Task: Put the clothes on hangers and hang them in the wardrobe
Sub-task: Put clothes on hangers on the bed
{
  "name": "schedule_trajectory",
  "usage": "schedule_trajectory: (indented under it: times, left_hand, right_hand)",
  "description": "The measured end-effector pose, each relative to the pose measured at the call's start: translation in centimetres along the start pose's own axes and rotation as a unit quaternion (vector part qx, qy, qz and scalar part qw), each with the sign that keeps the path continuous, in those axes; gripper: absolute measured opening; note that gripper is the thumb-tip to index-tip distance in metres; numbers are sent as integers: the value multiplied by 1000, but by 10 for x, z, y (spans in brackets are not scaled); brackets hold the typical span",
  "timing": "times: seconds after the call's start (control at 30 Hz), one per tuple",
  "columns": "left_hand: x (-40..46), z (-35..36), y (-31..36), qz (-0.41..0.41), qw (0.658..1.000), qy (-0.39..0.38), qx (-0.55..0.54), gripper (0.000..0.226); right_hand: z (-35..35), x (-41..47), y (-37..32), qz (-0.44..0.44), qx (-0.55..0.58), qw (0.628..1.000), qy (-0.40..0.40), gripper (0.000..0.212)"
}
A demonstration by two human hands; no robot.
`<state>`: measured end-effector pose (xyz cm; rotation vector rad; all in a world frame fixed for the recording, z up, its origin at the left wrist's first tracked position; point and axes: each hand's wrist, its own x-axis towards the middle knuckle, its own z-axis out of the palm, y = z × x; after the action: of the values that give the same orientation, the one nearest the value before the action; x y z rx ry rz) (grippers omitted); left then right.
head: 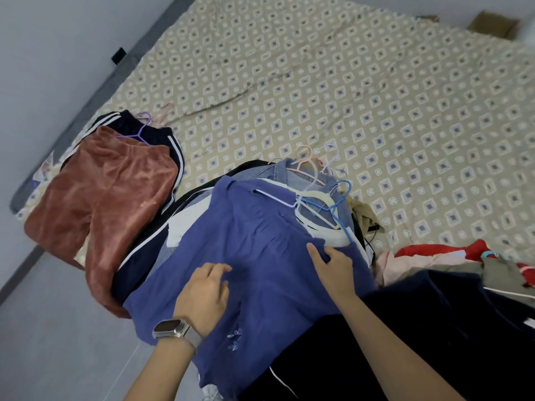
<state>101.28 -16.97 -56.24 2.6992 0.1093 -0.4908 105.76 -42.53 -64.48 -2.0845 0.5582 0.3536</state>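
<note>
Blue garment (254, 256) lies spread atop a clothes pile on the bed (376, 96), white hanger (278, 198) through its neck. Left hand (205, 293) rests on it, fingers loosely curled, slightly apart. Right hand (333, 267) pinches a fold of its cloth. Left of the garment: rust velvet trousers (101, 192) on a purple hanger (139, 134).

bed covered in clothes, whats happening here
A person is sorting clothes onto hangers on a bed with a patterned sheet. Both hands rest on a blue-purple garment on top of the pile: the left hand lies flat on it, the right hand pinches a fold. A white hanger is at its top. Rust velvet trousers on a purple hanger lie to the left. No wardrobe is in view.
</note>
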Motion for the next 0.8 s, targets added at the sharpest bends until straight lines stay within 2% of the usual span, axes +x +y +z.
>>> schedule_trajectory:
  times: [0.2,0.37,0.53,0.67,0.8]
  left_hand:
    - [-20,-17,-31,-13,999,36,-27,27]
    - [-45,-43,-61,-22,993,88,-72,26]
    - [-71,-85,-75,42,979,165,-115,32]
    - [-96,-133,-85,105,953,235,-159,41]
    - [-126,-184,-107,139,942,294,-83,46]
  right_hand:
    - [-22,-41,-27,-152,-45,987,4,61]
    - [-55,-77,-55,-179,5,983,37,62]
    - [-74,-146,-87,-229,26,971,56,65]
    - [-74,-213,-109,-253,43,964,75,66]
    - [-64,-281,-137,-284,75,953,75,68]
